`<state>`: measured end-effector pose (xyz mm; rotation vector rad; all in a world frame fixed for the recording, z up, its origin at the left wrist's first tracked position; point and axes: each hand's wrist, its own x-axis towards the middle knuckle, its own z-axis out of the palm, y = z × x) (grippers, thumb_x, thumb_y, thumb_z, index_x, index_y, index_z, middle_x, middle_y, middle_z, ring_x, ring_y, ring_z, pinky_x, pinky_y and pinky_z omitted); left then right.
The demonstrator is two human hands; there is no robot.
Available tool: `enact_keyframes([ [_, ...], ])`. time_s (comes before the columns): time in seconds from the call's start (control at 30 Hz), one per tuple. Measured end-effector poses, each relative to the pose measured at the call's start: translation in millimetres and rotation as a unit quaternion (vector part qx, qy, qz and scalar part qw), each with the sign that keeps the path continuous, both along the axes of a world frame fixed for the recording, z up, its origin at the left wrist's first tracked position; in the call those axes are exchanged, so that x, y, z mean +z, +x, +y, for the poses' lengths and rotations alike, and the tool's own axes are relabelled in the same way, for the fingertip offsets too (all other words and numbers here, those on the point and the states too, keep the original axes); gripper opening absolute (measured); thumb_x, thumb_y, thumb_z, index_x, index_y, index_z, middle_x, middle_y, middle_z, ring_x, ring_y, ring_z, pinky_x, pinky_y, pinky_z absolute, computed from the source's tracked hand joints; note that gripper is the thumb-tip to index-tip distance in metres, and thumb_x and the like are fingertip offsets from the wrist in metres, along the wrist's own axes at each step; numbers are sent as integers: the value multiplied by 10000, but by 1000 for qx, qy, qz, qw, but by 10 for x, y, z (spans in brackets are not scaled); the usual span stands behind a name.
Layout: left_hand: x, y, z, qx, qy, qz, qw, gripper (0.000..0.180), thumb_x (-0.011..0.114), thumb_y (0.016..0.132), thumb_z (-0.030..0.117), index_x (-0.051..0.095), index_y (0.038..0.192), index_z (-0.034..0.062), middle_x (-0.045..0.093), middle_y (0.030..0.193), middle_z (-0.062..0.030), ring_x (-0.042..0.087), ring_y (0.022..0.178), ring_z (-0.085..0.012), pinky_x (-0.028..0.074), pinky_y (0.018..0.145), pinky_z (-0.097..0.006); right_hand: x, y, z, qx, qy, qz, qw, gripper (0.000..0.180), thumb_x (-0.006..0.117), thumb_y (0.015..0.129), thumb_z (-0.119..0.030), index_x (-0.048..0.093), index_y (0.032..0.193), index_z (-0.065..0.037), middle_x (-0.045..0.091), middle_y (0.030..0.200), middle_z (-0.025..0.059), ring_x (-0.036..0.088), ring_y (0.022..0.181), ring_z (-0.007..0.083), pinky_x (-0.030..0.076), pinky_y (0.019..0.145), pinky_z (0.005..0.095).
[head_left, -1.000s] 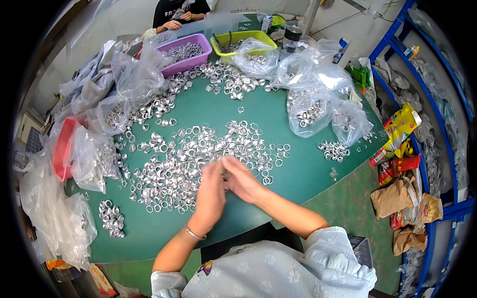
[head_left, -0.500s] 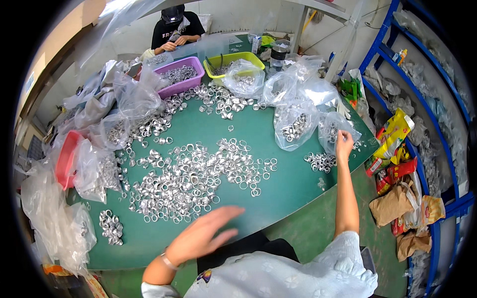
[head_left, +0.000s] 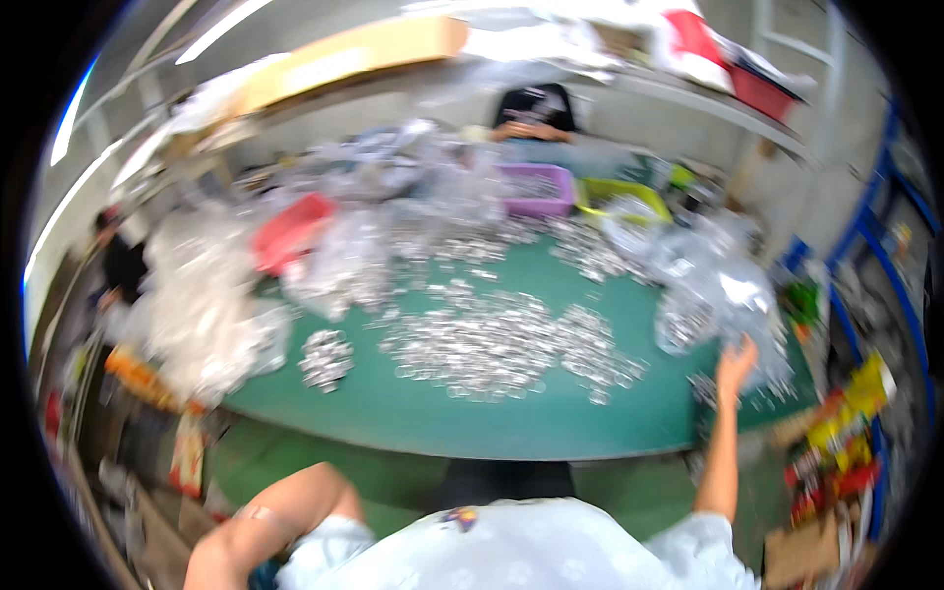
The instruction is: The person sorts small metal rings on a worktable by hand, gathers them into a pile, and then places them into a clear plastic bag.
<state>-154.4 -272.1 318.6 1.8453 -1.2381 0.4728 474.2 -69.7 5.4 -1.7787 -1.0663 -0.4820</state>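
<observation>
My right hand (head_left: 735, 366) is at the right end of the table, against the lower edge of a clear plastic bag (head_left: 762, 334). Its fingers look spread, though motion blurs them, and no grip on the bag shows. Beside it lies a small pile of metal rings (head_left: 702, 390). My left arm is bent back off the table; my left hand (head_left: 214, 559), past the wristband, is low at the left near the picture's bottom edge, its fingers not visible. A wide heap of silver metal rings (head_left: 482, 344) covers the table's middle, with a smaller pile (head_left: 325, 360) to its left.
The green table (head_left: 393, 418) carries a purple bin (head_left: 536, 206), a yellow-green bin (head_left: 590, 210), a red tray (head_left: 291, 232) and clear bags (head_left: 202, 295). A co-worker (head_left: 533, 110) sits across; another person (head_left: 120, 258) is far left. Blue shelving (head_left: 890, 275) stands right.
My view has swung left and is blurred. My left hand has left the table's front edge and moved down to the lower left. My right hand stays by the bag, its fingers now looking more spread.
</observation>
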Motion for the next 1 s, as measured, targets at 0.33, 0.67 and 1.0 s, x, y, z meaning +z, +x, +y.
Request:
enact_keyframes([
  [0.33,-821,141,1216,30,-183,83,979,332,528,917,198,519,1182,-2,618,1065,-220,596,994,-386,412,906,-528,464,-1982,-448,445,-189,87,871,157,552,825,-53,601,953,23,619,911,154,599,843,274,464,758,335],
  [0.67,-2720,884,3631,828,-155,281,460,458,617,783,31,495,1223,1,598,1127,-153,584,1010,-280,437,905,-346,377,-2526,901,497,-219,51,838,161,570,805,-66,596,945,8,592,841,130,554,787,298,446,777,363],
  [1.0,-3446,1088,4729,868,141,241,411,348,596,701,7,598,1043,69,541,1012,-123,496,1037,-317,392,898,-474,-46,-2974,2248,531,-249,-124,800,333,643,761,-128,568,1068,-24,544,1112,142,483,1061,316,389,921,402],
])
